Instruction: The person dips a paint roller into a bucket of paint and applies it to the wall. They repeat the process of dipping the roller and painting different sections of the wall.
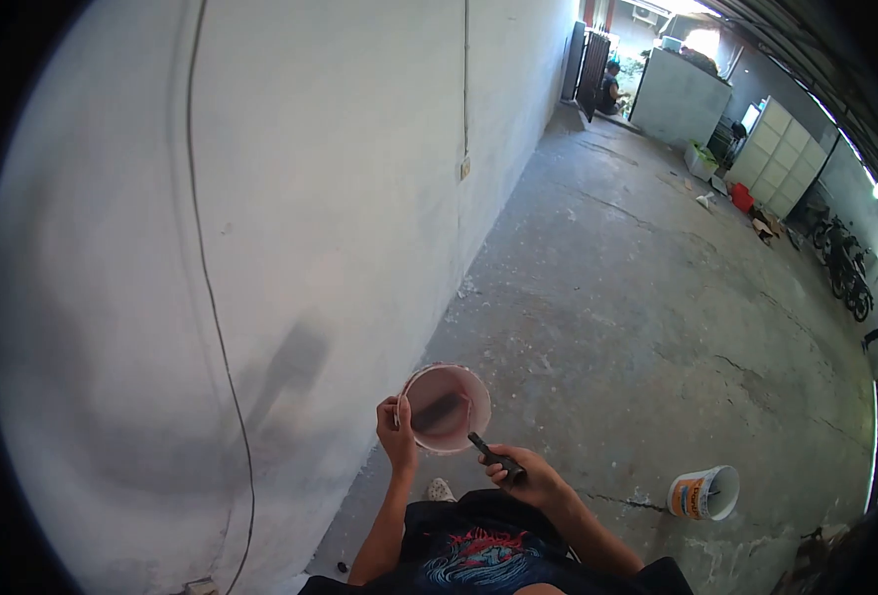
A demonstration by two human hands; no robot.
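My left hand (395, 424) grips the rim of a pale pinkish bucket (474, 385) on its left side, close to the wall. The bucket is tilted so that its inside faces me. My right hand (526, 476) is closed around the black handle of a paint roller (486, 452). A thin frame runs from the handle over to the bucket, and the dark roller head lies inside it against the wall of the bucket. The bucket's underside is hidden.
A whitish wall (350, 218) with a hanging cable (223, 342) rises on my left. On the concrete floor (578, 347) a white and orange bucket (695, 493) lies to my right. Motorcycles (843, 266) stand at the far right. A person (610, 91) sits near the far doorway.
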